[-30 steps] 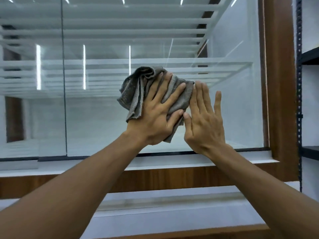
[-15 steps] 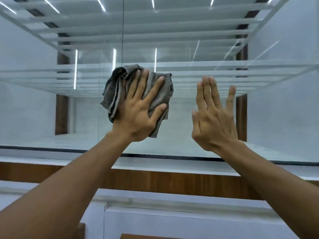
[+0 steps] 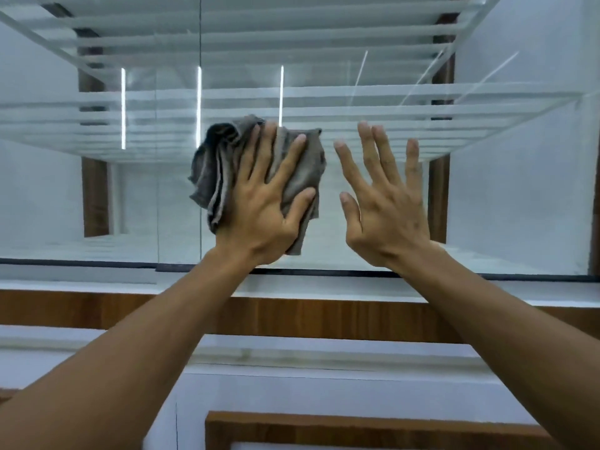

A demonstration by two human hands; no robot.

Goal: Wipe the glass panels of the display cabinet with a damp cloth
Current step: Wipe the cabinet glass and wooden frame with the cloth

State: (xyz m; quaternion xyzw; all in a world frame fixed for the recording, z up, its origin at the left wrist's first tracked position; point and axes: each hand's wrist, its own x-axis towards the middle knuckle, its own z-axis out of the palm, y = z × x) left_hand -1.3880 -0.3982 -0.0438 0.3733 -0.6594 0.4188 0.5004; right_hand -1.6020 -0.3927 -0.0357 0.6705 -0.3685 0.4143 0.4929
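Observation:
A crumpled grey cloth is pressed flat against the display cabinet's glass panel under my left hand, whose fingers are spread over it. My right hand is raised beside it to the right, fingers apart, palm toward the glass, holding nothing; whether it touches the pane I cannot tell. A small gap separates the two hands. Behind the glass run white shelves with reflected light strips.
A vertical seam between glass panes runs just left of the cloth. A dark bottom rail edges the glass, above a white ledge and a wooden trim band. Wooden uprights stand behind the glass.
The view has swung left across the cabinet. My left hand keeps the cloth on the glass; my right hand, first touching the cloth's edge, has come apart from it.

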